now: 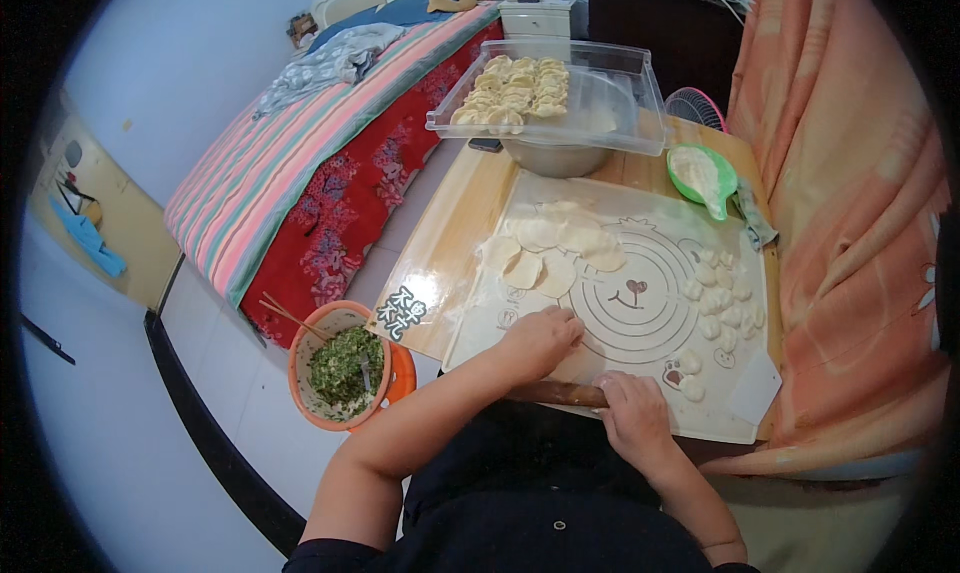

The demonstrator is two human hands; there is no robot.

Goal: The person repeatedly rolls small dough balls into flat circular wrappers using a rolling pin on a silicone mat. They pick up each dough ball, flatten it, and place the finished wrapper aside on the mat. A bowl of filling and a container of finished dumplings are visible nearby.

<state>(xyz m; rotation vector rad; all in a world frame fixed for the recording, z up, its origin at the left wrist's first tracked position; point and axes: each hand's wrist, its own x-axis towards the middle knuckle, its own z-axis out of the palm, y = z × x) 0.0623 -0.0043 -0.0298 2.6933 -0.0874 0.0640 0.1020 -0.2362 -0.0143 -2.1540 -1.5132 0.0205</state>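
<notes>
A wooden rolling pin lies across the near edge of the white baking mat. My right hand is closed over the pin's right end. Just above the pin, my left hand is low over the mat with its fingers curled together; what they pinch, if anything, is hidden. Beyond it lie several thin round dough wrappers, partly overlapping. On the mat's right side sit several small dough pieces, with a few more nearer my right hand.
A clear plastic tray of folded dumplings rests on a metal bowl at the table's far side. A green scoop holds flour. Left of the table, an orange bowl holds chopped green filling. A curtain hangs at right.
</notes>
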